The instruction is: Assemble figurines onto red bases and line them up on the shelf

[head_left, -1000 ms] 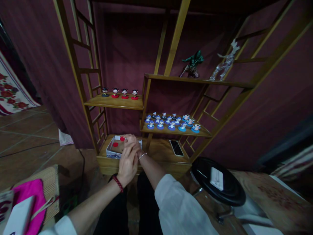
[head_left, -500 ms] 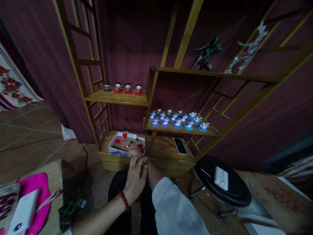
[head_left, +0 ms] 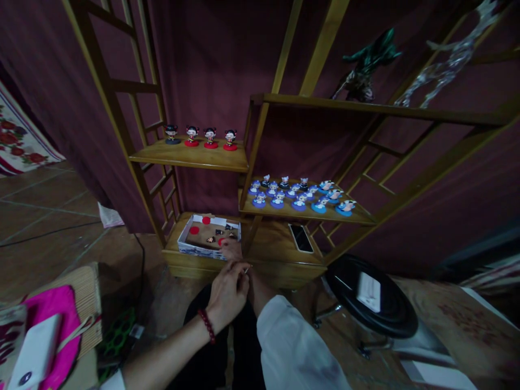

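Observation:
My right hand (head_left: 231, 248) is inside a shallow cardboard box (head_left: 195, 249), its fingers closed at a red disc (head_left: 221, 241) near the front right. Crossing over my right wrist is my left hand (head_left: 228, 288), with a dark red bead bracelet (head_left: 207, 326) on the wrist. Its fingers are curled around something small, of which only a thin tip shows; I cannot make out what it is. Several small figure pieces (head_left: 210, 239) lie loose in the box, along with a red disc (head_left: 194, 231) at the left and another red disc (head_left: 206, 220) at the back.
On the upper left shelf (head_left: 190, 155) stand several figurines (head_left: 210, 137) on round bases. Rows of blue and purple figurines (head_left: 278, 200) fill the middle shelf. A phone (head_left: 301, 238) lies right of the box. A black stool (head_left: 371, 295) stands at right, a white device (head_left: 34, 352) at left.
My right hand has shifted slightly right inside the box, from beside a small figure piece to the red disc. My left hand stays closed above the right wrist. The view has moved closer to the shelves.

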`<state>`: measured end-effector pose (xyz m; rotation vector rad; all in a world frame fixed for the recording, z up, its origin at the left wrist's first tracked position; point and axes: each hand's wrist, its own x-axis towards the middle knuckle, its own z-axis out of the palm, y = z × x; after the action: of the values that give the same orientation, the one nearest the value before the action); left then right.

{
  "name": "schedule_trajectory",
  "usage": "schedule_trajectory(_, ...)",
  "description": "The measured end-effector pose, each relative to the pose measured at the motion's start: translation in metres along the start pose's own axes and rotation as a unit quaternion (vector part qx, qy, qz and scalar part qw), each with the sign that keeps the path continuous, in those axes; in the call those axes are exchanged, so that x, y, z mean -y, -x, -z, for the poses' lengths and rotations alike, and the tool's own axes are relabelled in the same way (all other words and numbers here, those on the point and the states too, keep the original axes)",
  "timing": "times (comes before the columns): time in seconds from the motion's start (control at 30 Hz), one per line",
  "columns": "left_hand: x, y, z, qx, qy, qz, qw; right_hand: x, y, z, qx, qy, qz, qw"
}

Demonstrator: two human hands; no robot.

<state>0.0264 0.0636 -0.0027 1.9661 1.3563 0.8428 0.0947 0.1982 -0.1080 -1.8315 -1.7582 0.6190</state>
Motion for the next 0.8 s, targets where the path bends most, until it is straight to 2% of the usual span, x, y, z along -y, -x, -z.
schedule_trajectory(0.1, 0.016, -0.014, 0.0, 0.043, -0.028, 0.089, 0.995, -0.005, 0.0, 0.008, 0.017, 0.013, -0.031, 0.999)
schedule_trajectory(0.17, 0.032, -0.026, 0.0, 0.047, -0.062, 0.126, 0.989, -0.008, 0.0, 0.014, 0.022, 0.027, -0.045, 0.998)
schedule_trajectory(0.37, 0.084, -0.064, 0.001, 0.03, -0.177, 0.168, 0.969, -0.016, 0.006, 0.02, 0.029, 0.063, -0.045, 0.997)
schedule_trajectory(0.53, 0.117, -0.091, 0.006, 0.036, -0.223, 0.199, 0.954, -0.015, 0.005, 0.015, 0.048, 0.08, -0.023, 0.995)
schedule_trajectory(0.8, 0.148, -0.123, 0.008, 0.104, -0.264, 0.194, 0.939, -0.021, -0.005, 0.009, 0.056, 0.103, -0.009, 0.993)
